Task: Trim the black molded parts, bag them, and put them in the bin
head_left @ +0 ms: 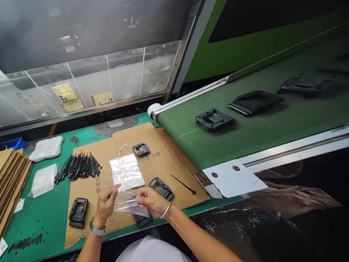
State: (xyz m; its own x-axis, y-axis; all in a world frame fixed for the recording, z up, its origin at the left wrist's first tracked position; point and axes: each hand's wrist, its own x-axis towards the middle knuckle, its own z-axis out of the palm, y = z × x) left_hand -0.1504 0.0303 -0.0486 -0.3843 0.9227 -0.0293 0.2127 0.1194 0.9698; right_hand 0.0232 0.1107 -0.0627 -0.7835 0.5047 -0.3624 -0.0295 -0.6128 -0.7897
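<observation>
Between my two hands a clear plastic bag point(124, 201) is stretched out. My left hand point(107, 202) pinches its left edge, and my right hand point(152, 199) grips its right side. Just beyond lies a stack of clear bags point(127, 171) on the cardboard. A black plastic frame part point(161, 187) sits close behind my right hand, and another black part point(143, 220) shows partly beneath the held bag. A third black part point(78, 212) rests left of my left hand. Farther back is a small black part point(141, 149) with a square opening.
Black pins point(79, 165) lie in a pile at the left, near bag stacks point(43, 180) and stacked cardboard sheets point(12, 185). One loose pin point(183, 184) lies at the right. A green conveyor belt point(188, 136) carrying several black parts slopes down to the table's right side.
</observation>
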